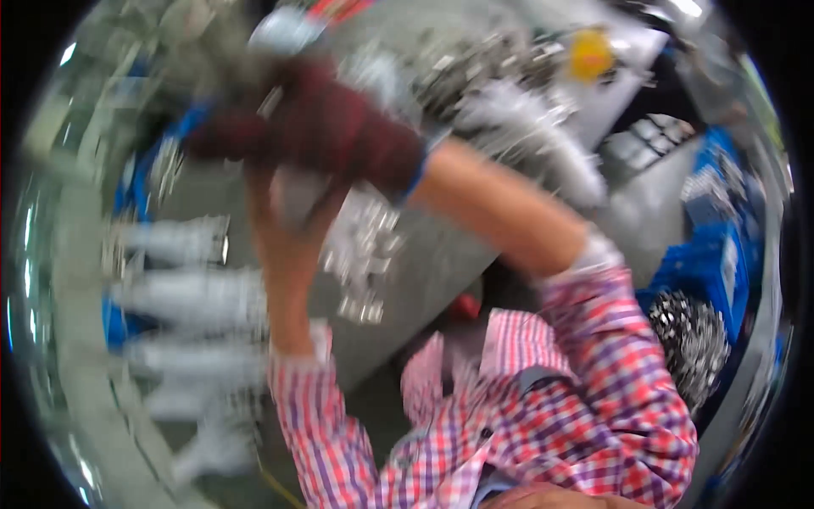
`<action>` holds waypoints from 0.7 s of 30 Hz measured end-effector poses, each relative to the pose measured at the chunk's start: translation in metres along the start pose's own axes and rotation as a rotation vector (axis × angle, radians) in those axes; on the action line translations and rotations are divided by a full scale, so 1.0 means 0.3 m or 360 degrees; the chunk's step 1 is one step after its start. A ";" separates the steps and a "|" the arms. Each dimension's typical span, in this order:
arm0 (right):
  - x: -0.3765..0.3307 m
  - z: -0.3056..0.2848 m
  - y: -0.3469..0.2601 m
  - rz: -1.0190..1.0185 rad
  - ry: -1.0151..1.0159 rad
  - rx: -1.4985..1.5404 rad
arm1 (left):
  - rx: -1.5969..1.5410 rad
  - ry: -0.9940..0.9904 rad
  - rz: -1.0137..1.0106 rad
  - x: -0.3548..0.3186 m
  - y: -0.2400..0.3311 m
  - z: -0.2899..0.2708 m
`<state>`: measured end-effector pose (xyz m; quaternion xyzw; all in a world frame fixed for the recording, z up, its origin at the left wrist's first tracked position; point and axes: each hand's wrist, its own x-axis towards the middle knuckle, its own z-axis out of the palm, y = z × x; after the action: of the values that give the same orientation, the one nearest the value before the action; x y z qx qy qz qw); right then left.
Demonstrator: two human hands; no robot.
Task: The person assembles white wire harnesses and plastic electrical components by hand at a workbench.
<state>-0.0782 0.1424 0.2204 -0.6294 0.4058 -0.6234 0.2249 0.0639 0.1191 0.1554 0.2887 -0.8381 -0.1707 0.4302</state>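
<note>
Both forearms, in red-and-purple checked sleeves, reach up to the upper left, where motion blurs the picture. My right hand wears a dark red glove and crosses over my left wrist. My left hand shows only as a dark red smear beside it, partly hidden by the right glove. The fingers of both hands are too smeared to read. Just beyond them is a blurred grey-brown mass; whether either hand touches it I cannot tell. Below the hands, small shiny metal parts lie on the grey tabletop.
Clear plastic bags of parts line the left side. A heap of metal pieces lies at the far side, with a white plastic bag and a yellow round thing. Blue bins and a pile of metal parts stand right.
</note>
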 end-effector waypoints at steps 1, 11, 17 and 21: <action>-0.002 -0.007 -0.017 -0.0064 -0.0124 0.0017 | -0.0165 -0.0031 0.0138 0.008 -0.010 0.000; -0.027 0.069 -0.060 0.0083 -0.0165 -0.0563 | -0.0389 0.0098 0.0054 0.024 -0.025 0.035; -0.013 0.002 -0.058 -0.0058 -0.0350 -0.0593 | 0.0006 0.0000 -0.0047 0.057 0.057 -0.083; 0.012 -0.019 -0.069 -0.0122 -0.0476 -0.0658 | -0.0832 0.0069 -0.0256 0.083 0.013 -0.093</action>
<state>-0.0793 0.1527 0.2397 -0.7621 0.4628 -0.4352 0.1250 0.0740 0.1054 0.1889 0.2369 -0.7306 -0.4087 0.4930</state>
